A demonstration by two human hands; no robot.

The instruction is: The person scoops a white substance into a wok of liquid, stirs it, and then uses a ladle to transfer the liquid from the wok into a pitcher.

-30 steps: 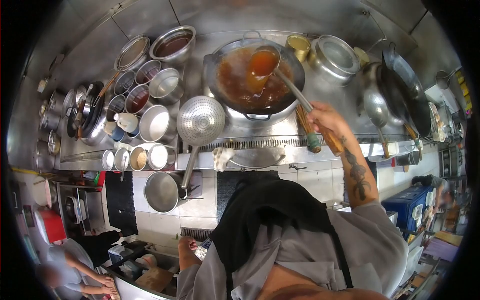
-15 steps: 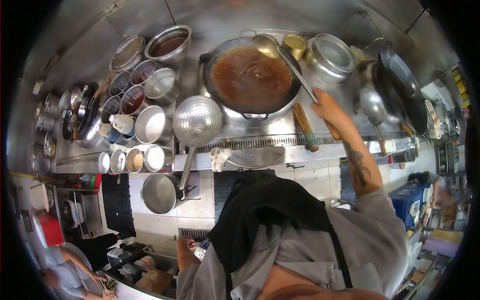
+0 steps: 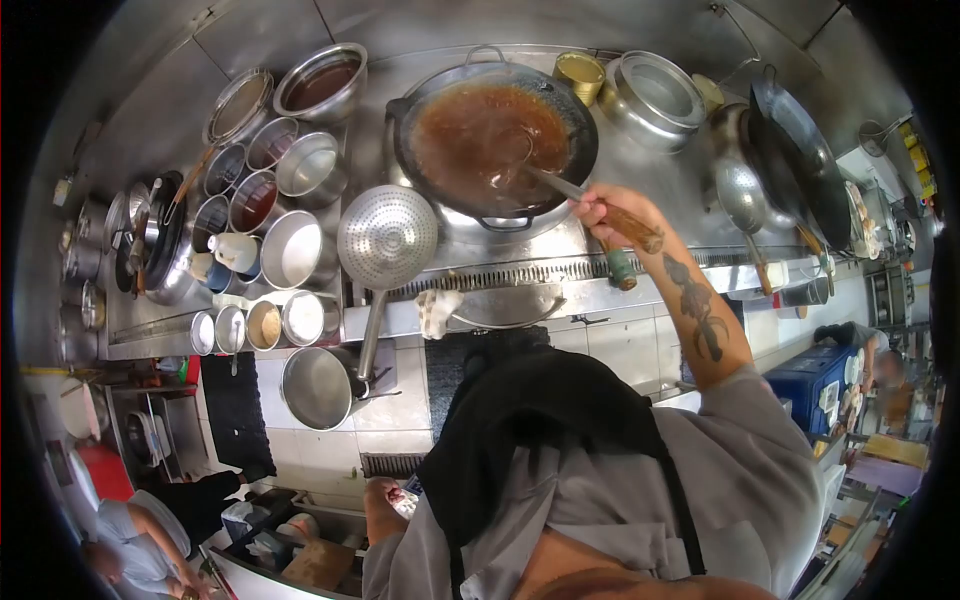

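Ladle (image 3: 556, 183) lowered into wok (image 3: 582, 150) — right hand (image 3: 618, 212) wrapped round ladle handle (image 3: 635, 231); left hand (image 3: 383, 491) — grip unclear

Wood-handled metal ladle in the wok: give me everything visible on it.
The wood-handled metal ladle has a straight grey shaft and a brown wooden grip. The person's right hand is closed around the handle, the grip's end poking out behind. It slants forward and left over the near-right rim of the round black metal wok; rim contact can't be told. Its bowl is mostly sunk in brown liquid, so its full shape is hidden.
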